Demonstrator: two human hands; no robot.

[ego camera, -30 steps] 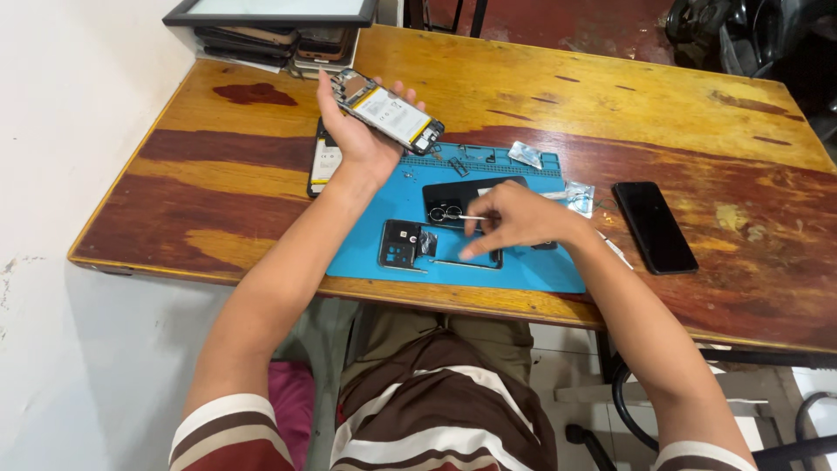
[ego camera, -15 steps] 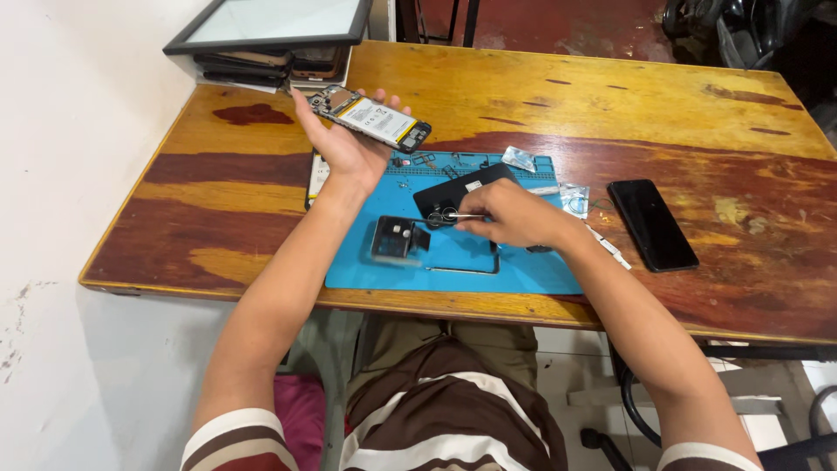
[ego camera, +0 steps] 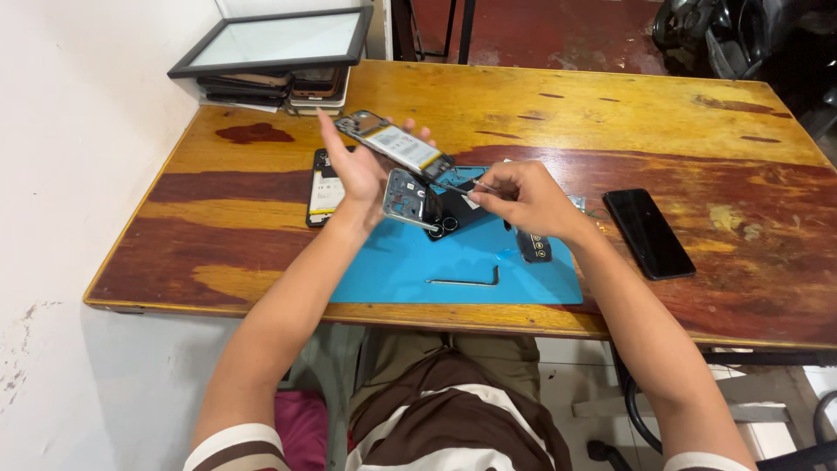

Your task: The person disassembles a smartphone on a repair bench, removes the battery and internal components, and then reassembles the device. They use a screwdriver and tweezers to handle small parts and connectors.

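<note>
A person sits at a wooden table (ego camera: 610, 113), seen from above by a head-worn camera. The left hand (ego camera: 359, 170) is raised above the table, its fingers closed around the underside of an opened phone (ego camera: 397, 144). The phone's inner side faces up, showing a pale battery. Its long axis runs diagonally, from the upper left, farther from the person, down to the lower right, toward the other hand. It is tilted, with the far end higher.

The right hand (ego camera: 523, 199) sits just beside the phone's nearer end, fingers pinched together on a thin metal tool (ego camera: 462, 187) whose tip points left at that end. Whether the tip touches the phone cannot be told.

Below both hands lies a blue work mat (ego camera: 410, 270). On it are a silver phone frame part (ego camera: 405, 199), directly under the held phone, a dark cover (ego camera: 458, 209), and a bent metal pick (ego camera: 464, 281) near the front edge. Another opened phone (ego camera: 324, 190) lies left of the mat. A black phone (ego camera: 649, 232) lies screen up, well to the right. A stack of phones under a framed screen (ego camera: 270, 44) sits at the far left corner.
</note>
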